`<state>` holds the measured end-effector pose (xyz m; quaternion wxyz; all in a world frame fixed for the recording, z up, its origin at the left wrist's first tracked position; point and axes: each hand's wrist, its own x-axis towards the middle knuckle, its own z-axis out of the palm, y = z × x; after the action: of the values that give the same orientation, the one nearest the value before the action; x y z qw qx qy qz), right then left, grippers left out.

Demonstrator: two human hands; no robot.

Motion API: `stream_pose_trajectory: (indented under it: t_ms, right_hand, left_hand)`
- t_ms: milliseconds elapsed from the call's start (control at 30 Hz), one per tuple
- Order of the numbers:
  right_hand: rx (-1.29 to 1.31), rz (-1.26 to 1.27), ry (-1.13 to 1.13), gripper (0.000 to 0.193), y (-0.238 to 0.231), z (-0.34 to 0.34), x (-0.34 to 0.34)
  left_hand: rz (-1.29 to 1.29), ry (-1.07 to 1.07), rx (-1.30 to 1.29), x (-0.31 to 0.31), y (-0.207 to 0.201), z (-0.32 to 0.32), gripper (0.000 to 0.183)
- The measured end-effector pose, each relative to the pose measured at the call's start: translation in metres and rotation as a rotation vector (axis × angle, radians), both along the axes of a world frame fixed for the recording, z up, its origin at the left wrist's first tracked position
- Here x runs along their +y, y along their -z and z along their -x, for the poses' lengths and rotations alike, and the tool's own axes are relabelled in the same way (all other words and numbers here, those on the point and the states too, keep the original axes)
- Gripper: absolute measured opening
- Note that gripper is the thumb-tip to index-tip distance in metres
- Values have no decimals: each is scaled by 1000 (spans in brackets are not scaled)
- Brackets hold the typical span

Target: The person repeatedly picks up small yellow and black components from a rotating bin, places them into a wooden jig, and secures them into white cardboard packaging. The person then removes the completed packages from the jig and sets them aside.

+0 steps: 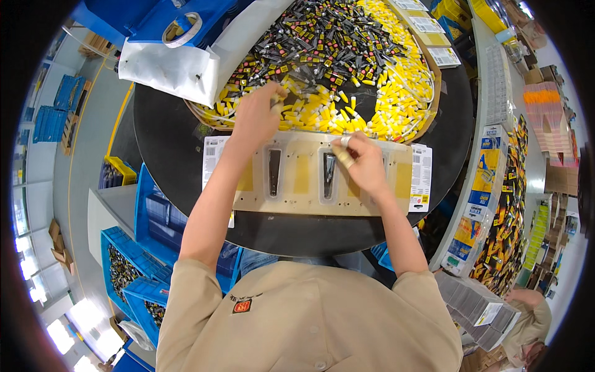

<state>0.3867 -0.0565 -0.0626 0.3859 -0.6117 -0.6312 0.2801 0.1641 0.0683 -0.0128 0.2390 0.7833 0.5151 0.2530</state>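
A pale rectangular jig plate (304,177) lies on a round black table (186,155), with dark slots holding small dark tubes (274,172). My left hand (257,118) reaches past the plate's far edge into a heap of small yellow-capped tubes (396,93), its fingers pinched on one small tube. My right hand (362,162) rests on the plate beside a filled slot (328,175), fingers bent, with tape on one finger. Whether it holds anything is hidden.
A heap of small black and yellow packets (322,37) fills the far tray. A white bag (167,68) and a tape roll (183,30) lie at the far left. Printed cards (420,180) poke out under the plate. Blue bins (133,273) stand below left, shelves of packaged goods (496,204) right.
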Motion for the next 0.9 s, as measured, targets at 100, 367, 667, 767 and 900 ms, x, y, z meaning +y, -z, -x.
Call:
stream_pose_trajectory:
  t_ms: [100, 367, 667, 767, 900]
  right_hand:
    - [9, -75, 200, 14, 9, -20, 43]
    - [-315, 96, 236, 30, 51, -24, 142]
    - [66, 89, 155, 22, 11, -20, 100]
    - [38, 151, -2, 22, -14, -6, 31]
    - [-37, 252, -21, 24, -20, 20, -43]
  left_hand:
    - [34, -33, 136, 42, 11, -36, 25]
    - [97, 67, 519, 54, 28, -66, 22]
    - [222, -55, 138, -89, -6, 32, 20]
    - [299, -39, 170, -106, 7, 41, 20]
    - [204, 22, 93, -77, 24, 43, 19]
